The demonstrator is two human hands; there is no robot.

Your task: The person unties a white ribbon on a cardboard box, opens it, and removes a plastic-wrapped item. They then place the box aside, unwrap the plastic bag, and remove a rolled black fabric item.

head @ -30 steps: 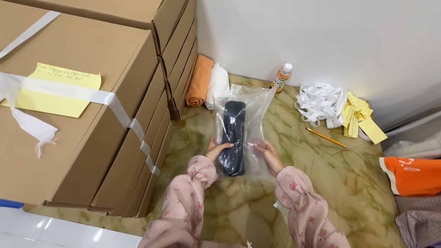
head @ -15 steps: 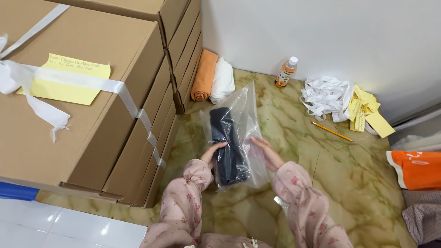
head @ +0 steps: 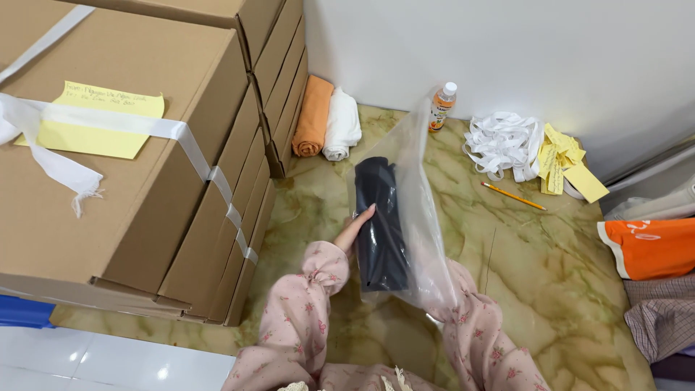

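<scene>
Nearest are two pink floral sleeves (head: 304,318). The left hand (head: 356,230) lies flat against the left side of a clear bag (head: 405,217), fingers stretched out rather than curled, steadying it. The right hand is hidden behind the plastic, so I cannot tell whether its fingers are closed or loose.

Half a second ago both hands showed at the bag's lower corners and the bag leaned back over the floor. Now the bag has been turned more upright and swung toward the right, its open top rising near the wall, and only the left hand shows. The dark folded cloth (head: 380,224) inside has stayed in the left half of the bag, standing on end with its bottom close to the bag's lower edge. My judgement is that the cloth is fully in and the bag is being handled to settle or close it.

To the left stands a stack of cardboard boxes (head: 145,174) bound with white tape, a yellow note (head: 101,119) on top. Farther off, by the wall, lie an orange roll (head: 313,116) and a white roll (head: 342,124) side by side, then a small bottle (head: 441,106). Far right are a heap of white strips (head: 503,141), yellow slips (head: 561,159) and a pencil (head: 512,195) on the marbled floor (head: 550,289). An orange bag (head: 648,247) sits at the right edge.
</scene>
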